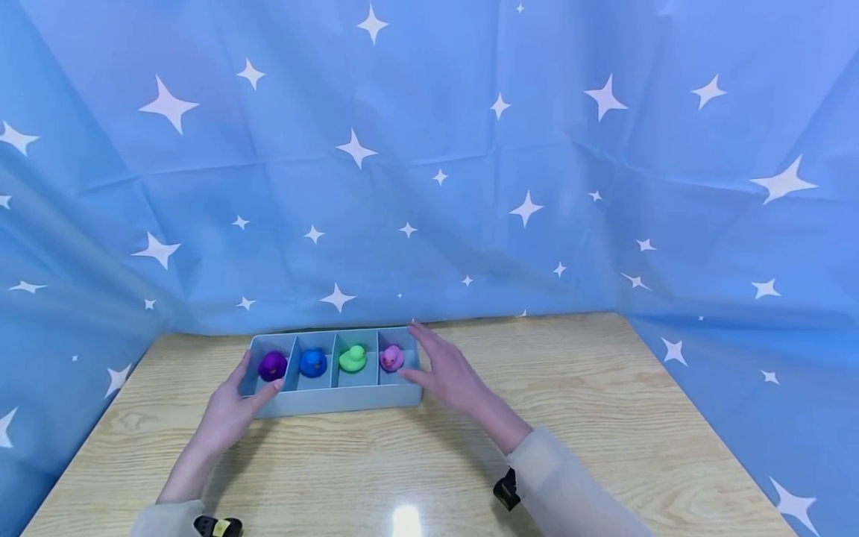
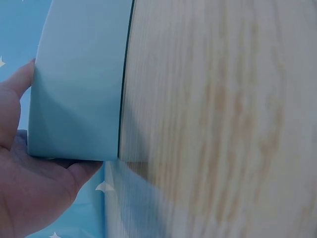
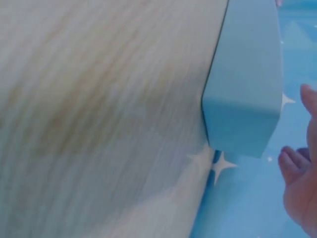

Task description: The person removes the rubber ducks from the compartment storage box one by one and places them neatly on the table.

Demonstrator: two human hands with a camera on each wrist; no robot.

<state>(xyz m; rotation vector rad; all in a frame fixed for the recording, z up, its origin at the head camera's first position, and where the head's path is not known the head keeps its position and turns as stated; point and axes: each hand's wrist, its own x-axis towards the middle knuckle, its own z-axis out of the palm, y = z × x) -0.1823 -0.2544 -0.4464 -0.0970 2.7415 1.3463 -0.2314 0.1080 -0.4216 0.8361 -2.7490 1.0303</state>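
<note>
A light blue box with a row of compartments [image 1: 335,400] stands on the table near its back edge. From left to right it holds a purple rubber duck [image 1: 272,365], a blue rubber duck [image 1: 313,362], a green rubber duck [image 1: 353,359] and a pink rubber duck [image 1: 392,358], each in its own compartment. My left hand [image 1: 228,414] grips the left end, thumb over the front rim and fingers along the side. Around the right end, my right hand [image 1: 452,373] is spread with thumb and fingers apart; the right wrist view shows a gap between this hand [image 3: 302,183] and the box.
The wood-grain table [image 1: 604,418] extends in front of the box and to its right. A blue cloth with white stars [image 1: 429,186] hangs behind the table and along both sides. Each wrist carries a dark strapped device, one by the left sleeve [image 1: 164,520].
</note>
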